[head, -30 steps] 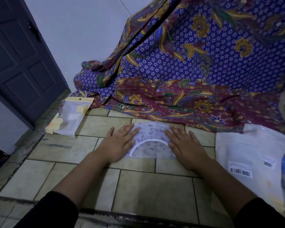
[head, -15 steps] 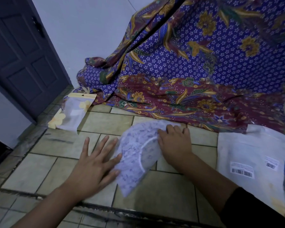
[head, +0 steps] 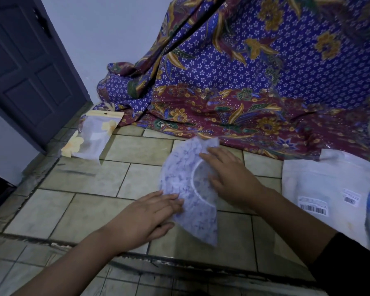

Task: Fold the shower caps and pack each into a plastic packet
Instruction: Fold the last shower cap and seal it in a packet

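While the right hand (head: 229, 178) lies flat on the folded shower cap (head: 179, 174), its grip open with the fingers straight, the left hand (head: 145, 218) touches the cap's near edge, its grip also open. The cap rests on the tiled floor (head: 83, 206). A flower-printed plastic packet (head: 92, 137) lies well apart at the left, and a white barcoded mailer bag (head: 329, 184) lies at the right.

Quick count: 1 shower cap (head: 179, 174), 2 hands: left hand (head: 143, 218), right hand (head: 229, 176). 1 flowery packet (head: 92, 137) upper left, 1 white mailer bag (head: 320, 182) right edge, 1 batik cloth (head: 244, 82).
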